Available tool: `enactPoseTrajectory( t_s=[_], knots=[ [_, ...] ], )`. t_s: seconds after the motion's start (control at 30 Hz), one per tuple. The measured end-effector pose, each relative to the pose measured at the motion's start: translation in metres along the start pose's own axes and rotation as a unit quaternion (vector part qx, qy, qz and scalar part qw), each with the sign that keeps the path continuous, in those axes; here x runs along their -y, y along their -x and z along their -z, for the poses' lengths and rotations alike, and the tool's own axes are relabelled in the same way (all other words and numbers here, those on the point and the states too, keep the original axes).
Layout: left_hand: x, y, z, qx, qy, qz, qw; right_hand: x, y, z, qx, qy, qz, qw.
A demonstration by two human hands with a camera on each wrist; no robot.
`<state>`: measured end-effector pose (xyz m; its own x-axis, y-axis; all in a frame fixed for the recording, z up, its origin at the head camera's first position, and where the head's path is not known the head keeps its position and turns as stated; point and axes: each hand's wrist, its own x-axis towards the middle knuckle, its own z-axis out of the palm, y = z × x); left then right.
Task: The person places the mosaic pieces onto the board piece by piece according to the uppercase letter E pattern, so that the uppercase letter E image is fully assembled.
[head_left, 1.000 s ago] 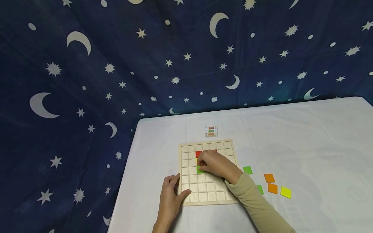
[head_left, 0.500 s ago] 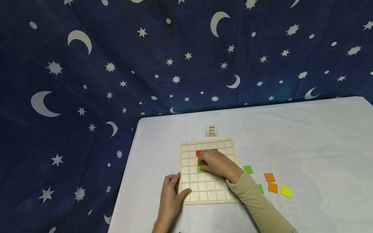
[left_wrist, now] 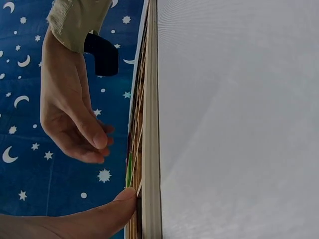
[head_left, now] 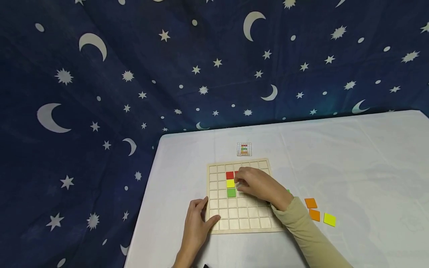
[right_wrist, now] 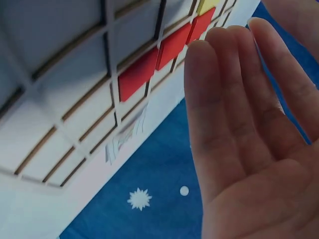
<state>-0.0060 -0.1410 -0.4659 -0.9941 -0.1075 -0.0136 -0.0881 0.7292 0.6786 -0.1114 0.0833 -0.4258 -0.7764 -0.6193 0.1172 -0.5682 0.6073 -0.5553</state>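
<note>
A wooden grid board lies on the white table. In one of its columns sit a red tile, a yellow tile and a green tile. My right hand hovers above the board just right of these, holding nothing; its fingers look straight in the right wrist view, beside a row of red tiles. That hand hides part of the board. My left hand steadies the board at the left edge, the thumb resting on its surface.
Right of the board lie two orange tiles, a loose yellow tile and a loose green tile, mostly hidden by the right wrist. A small pattern card lies behind the board. A starry blue cloth hangs behind the table.
My right hand has let go of the green tile in the grid and moved right and slightly up, uncovering the green and yellow tiles. The left hand stays at the board's edge.
</note>
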Motion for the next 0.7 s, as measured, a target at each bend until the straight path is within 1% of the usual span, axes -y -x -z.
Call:
enactPoseTrajectory(
  t_s=[0.27, 0.4, 0.5, 0.7],
  knots=[
    [-0.001, 0.001, 0.001, -0.004, 0.004, -0.011, 0.9999, -0.007, 0.015, 0.012, -0.003, 0.008, -0.016, 0.9998],
    [0.000, 0.001, 0.001, -0.004, 0.004, -0.007, 1.0000, -0.012, 0.025, 0.019, -0.002, 0.009, -0.031, 0.9995],
    [0.001, 0.000, 0.000, -0.002, 0.006, 0.003, 1.0000, -0.016, 0.033, 0.026, 0.000, 0.016, -0.045, 0.9989],
    [0.000, 0.000, 0.000, -0.003, 0.011, 0.003, 0.9999, -0.024, 0.049, 0.039, 0.006, 0.036, -0.069, 0.9969]
  ],
)
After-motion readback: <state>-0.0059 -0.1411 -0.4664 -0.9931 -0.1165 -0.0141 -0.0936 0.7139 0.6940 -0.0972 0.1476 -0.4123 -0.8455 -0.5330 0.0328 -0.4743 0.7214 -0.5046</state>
